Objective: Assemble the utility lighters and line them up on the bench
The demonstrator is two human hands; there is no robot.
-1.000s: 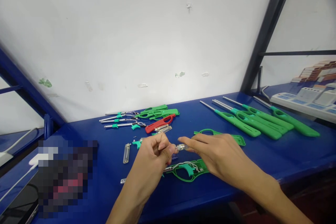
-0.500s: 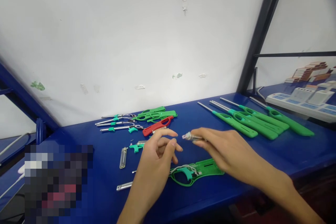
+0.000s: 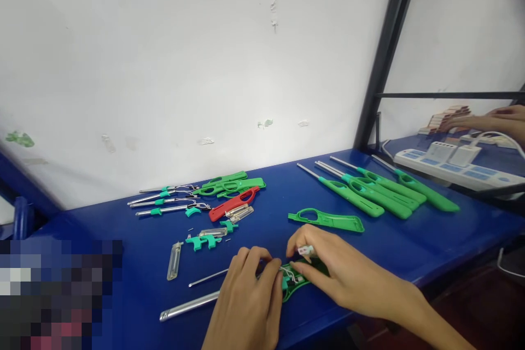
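A half-open green gas lighter (image 3: 292,287) lies near the table's front edge, its metal tube (image 3: 188,306) pointing left. White wires and a teal trigger show in its shell. My left hand (image 3: 248,298) lies over it, fingers bent and closed about the trigger area; the fingertips are partly hidden. My right hand (image 3: 332,268) is closed on a small fuel tank (image 3: 305,250) above the shell; only its whitish valve end shows. Behind the right hand rests a loose green shell half (image 3: 328,221). A thin metal rod (image 3: 208,278) lies beside the tube.
Clear tanks (image 3: 174,261) and teal triggers (image 3: 197,241) lie to the left. Farther back are a red shell (image 3: 233,203), green shells (image 3: 241,186) and wired tubes (image 3: 164,210). Finished-looking green lighters (image 3: 356,199) lie at right. Another person's hands (image 3: 488,120) are beyond a power strip (image 3: 459,168).
My right hand has brought the tank down to the lighter shell. My left hand has lowered onto the lighter and closed. The view has shifted; another person's hands now show at right.
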